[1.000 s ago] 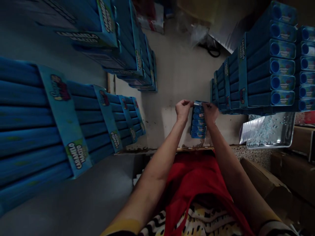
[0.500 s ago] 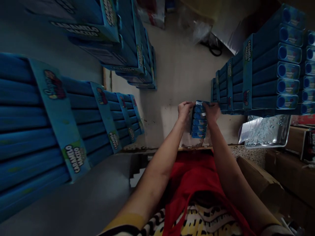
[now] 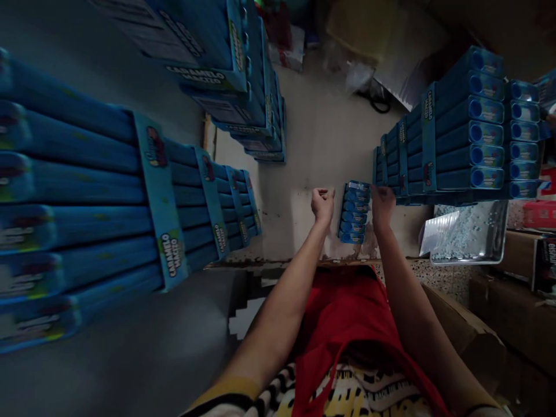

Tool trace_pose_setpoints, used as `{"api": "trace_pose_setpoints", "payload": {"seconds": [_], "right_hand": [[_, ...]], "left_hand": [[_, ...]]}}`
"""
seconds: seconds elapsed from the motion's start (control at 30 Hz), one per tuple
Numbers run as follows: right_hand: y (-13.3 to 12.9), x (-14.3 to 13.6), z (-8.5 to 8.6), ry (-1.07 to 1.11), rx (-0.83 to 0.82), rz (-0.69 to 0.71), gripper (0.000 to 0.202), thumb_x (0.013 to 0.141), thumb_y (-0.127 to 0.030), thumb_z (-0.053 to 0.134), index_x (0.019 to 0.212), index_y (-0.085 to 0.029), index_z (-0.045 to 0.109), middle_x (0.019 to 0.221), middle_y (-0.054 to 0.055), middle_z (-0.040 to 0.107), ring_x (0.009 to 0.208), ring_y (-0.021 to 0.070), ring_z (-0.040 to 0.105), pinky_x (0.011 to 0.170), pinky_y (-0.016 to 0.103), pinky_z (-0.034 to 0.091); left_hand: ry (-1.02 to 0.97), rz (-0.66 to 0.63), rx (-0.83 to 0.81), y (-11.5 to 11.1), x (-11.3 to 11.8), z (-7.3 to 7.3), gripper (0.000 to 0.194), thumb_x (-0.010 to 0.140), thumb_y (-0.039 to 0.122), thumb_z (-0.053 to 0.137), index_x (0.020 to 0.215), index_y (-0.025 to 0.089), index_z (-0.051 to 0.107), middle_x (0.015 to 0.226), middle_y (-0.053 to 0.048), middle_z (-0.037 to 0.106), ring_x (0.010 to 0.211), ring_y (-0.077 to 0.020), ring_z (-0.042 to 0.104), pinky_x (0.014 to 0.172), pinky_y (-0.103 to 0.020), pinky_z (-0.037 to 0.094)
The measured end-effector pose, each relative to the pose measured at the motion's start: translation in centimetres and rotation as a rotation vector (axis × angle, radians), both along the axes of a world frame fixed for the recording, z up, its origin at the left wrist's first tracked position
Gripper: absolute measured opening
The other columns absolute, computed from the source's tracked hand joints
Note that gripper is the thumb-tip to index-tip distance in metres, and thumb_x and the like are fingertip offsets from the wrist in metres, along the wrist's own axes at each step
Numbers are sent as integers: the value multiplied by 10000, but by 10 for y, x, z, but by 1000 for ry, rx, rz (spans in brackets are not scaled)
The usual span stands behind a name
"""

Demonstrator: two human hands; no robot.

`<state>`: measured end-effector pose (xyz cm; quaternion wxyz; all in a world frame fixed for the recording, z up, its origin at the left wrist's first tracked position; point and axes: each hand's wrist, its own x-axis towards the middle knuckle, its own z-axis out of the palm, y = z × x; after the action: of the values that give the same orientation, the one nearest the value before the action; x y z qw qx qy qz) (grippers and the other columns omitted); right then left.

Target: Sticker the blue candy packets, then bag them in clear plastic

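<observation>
A short stack of blue boxes (image 3: 354,213) stands on the table between my hands, close to the front edge. My left hand (image 3: 323,204) is just left of the stack, apart from it, with its fingers curled together; anything between them is too small to make out. Close by the stack's upper right side is my right hand (image 3: 383,202), fingers bent and dim, and whether it touches the stack or holds something I cannot tell.
Banded stacks of blue boxes rise at the left (image 3: 163,202), the upper left (image 3: 256,87) and the right (image 3: 460,127). A clear tray (image 3: 495,243) with small pale pieces lies at the right. Black scissors (image 3: 380,105) and plastic bags are at the back.
My left hand has come away from the small stack, moving left. My right hand has shifted slightly right, off the stack's top. The view has shifted, too.
</observation>
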<state>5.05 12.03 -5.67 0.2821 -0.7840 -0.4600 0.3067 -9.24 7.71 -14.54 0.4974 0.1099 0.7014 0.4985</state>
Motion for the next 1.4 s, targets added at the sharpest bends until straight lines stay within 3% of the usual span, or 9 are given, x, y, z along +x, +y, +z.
{"api": "trace_pose_setpoints", "payload": {"seconds": [0.07,0.17,0.27,0.37,0.47,0.7,0.97,1.1,1.4], "right_hand": [[-10,-2,8,110,53,-5,367,895,-571,650,927,-206,646,816,23,722,789,186,678,700,286,516],[-17,-8,15,243,37,-29,390,888,-597,656,919,-209,627,760,1,680,706,163,639,629,269,496],[-19,-16,15,343,36,-62,402,862,-608,692,910,-219,603,686,-39,608,609,137,569,554,253,441],[-22,-21,13,365,45,-64,429,834,-626,729,875,-222,590,643,-60,571,571,120,525,523,240,392],[-28,-21,15,388,54,-69,436,818,-620,742,862,-214,589,674,-50,614,608,119,563,565,238,416],[-45,-3,23,510,-44,-7,542,614,-419,906,1024,-208,619,770,-13,758,736,197,714,693,301,529],[-14,-6,-23,191,9,-30,380,626,-376,822,889,-227,592,756,-6,756,760,217,736,698,302,519],[-6,-8,-33,132,2,-14,365,620,-323,813,883,-236,577,757,-14,751,760,219,738,713,299,509],[-9,-13,-22,34,-30,15,307,656,-301,786,880,-234,587,769,-22,742,760,215,719,739,303,489]], "left_hand": [[-77,-22,27,-22,0,17,465,771,632,804,878,211,636,768,-22,661,775,-174,649,692,-261,473],[-444,-152,70,-48,4,46,656,745,786,757,967,170,715,826,-78,726,744,-196,692,690,-301,530],[-710,-193,95,-58,8,71,743,626,772,862,1024,156,740,917,-119,769,799,-222,731,738,-342,586],[-705,-170,111,-55,12,85,670,519,608,986,966,162,759,877,-78,759,769,-192,717,736,-328,596],[-599,-130,77,-50,13,90,561,488,502,1013,841,150,756,807,-44,733,698,-150,677,704,-300,581],[-391,-100,40,-42,0,77,449,538,464,952,760,144,728,691,-23,697,653,-148,640,661,-292,549],[141,-309,-50,5,-13,37,206,743,386,805,745,185,761,673,-33,718,720,-186,694,702,-286,530],[146,-351,-45,13,-14,26,203,763,377,797,779,174,784,688,-45,739,699,-184,703,713,-297,544],[37,-290,-41,10,-10,19,246,743,414,808,772,173,773,708,-45,744,657,-169,696,686,-292,566]]}}
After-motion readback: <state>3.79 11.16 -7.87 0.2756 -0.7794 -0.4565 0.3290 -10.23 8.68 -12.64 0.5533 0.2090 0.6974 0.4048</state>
